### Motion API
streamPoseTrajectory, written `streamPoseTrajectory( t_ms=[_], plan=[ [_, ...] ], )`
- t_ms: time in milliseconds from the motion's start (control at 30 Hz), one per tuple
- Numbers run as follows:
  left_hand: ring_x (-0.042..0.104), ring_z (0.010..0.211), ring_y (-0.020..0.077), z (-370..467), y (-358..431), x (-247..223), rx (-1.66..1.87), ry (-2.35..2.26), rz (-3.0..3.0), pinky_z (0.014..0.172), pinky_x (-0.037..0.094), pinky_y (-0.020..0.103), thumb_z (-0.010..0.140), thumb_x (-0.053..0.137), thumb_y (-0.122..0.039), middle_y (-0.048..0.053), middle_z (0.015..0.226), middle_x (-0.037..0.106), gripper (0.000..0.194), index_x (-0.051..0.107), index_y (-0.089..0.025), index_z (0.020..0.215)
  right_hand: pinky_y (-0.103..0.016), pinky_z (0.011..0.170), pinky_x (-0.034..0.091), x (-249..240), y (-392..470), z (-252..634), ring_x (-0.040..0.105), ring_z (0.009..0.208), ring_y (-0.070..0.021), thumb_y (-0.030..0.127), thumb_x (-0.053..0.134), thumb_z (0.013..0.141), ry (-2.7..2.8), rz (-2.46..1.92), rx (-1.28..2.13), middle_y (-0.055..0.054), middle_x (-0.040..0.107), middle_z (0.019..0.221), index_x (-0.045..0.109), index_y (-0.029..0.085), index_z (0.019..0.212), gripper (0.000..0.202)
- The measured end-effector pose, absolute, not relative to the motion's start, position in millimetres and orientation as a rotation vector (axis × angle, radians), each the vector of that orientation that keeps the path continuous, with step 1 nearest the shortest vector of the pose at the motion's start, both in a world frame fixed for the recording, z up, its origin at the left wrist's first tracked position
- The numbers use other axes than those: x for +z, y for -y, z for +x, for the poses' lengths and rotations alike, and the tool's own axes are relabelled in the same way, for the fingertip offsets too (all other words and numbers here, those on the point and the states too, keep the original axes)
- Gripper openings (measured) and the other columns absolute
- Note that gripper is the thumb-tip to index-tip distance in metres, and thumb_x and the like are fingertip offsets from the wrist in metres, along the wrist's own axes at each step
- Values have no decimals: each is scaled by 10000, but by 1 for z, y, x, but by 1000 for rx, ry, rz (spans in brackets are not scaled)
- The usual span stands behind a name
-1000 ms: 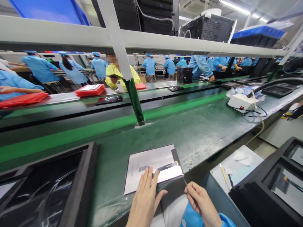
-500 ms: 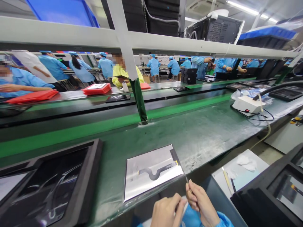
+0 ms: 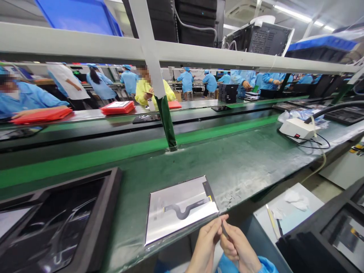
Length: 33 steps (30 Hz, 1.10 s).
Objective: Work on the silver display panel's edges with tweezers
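Observation:
My left hand [image 3: 207, 237] and my right hand [image 3: 237, 242] meet at the near edge of the bench. In my right hand is a slim dark tool with a thin tip, perhaps tweezers [image 3: 224, 231]. The fingers of my left hand are pinched together at its tip; whatever lies between them is too small to make out. Just beyond my hands lies a flat display panel [image 3: 165, 223], silver back up. A dark, curved flex cable [image 3: 182, 213] runs across it, with a yellow end near the right side.
A black foam tray [image 3: 112, 212] with dark glass panels stands at left. Another foam tray [image 3: 307, 242] is at right, beside a white board [image 3: 297, 206] with a knife and tissues. A green post [image 3: 167, 125] rises from the bench. Farther right sits a white box [image 3: 298, 129] with a hose.
My left hand has moved up and right, and its fingertips now meet the tool's tip. The tool's tip, which stuck out before, is now covered. The panel stays on the bench.

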State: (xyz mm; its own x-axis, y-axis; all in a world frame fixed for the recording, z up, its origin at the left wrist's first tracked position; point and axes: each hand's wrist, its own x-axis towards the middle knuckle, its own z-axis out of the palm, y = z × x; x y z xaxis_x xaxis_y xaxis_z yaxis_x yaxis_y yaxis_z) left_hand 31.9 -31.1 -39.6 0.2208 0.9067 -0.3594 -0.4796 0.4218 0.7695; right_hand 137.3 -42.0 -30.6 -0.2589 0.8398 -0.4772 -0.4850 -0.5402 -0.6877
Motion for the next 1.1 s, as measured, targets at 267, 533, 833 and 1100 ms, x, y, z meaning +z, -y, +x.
streamPoseTrajectory(
  t_ms=[267, 533, 833, 1100],
  plan=[
    [676, 886, 244, 43, 33, -37, 1096, -919, 361, 822, 495, 287, 515, 922, -500, 128, 864, 747, 538, 800, -97, 849, -182, 357, 110, -45, 51, 139, 193, 361, -14, 749, 726, 627, 747, -1170, 1561, 123, 389, 459, 510, 200, 703, 595],
    [629, 753, 177, 45, 34, -40, 1100, -881, 341, 699, 477, 252, 512, 921, -519, 87, 801, 705, 508, 780, -111, 780, -195, 376, 77, -42, 52, 139, 143, 376, -14, 777, 706, 616, 732, -1217, 1531, 133, 272, 421, 481, 195, 583, 624],
    [631, 796, 180, 39, 34, -42, 1068, -864, 376, 790, 479, 249, 530, 920, -507, 79, 775, 692, 521, 790, -101, 828, -175, 320, 83, -46, 52, 136, 162, 334, -12, 789, 704, 596, 698, -1241, 1550, 123, 355, 433, 492, 209, 634, 619],
    [583, 631, 140, 47, 38, -49, 1068, -882, 456, 664, 487, 248, 575, 845, -636, 37, 674, 635, 576, 756, -119, 812, -217, 416, 182, -51, 57, 143, 253, 445, -57, 726, 662, 725, 890, -1276, 1410, 88, 344, 507, 543, 182, 613, 568]
  ],
)
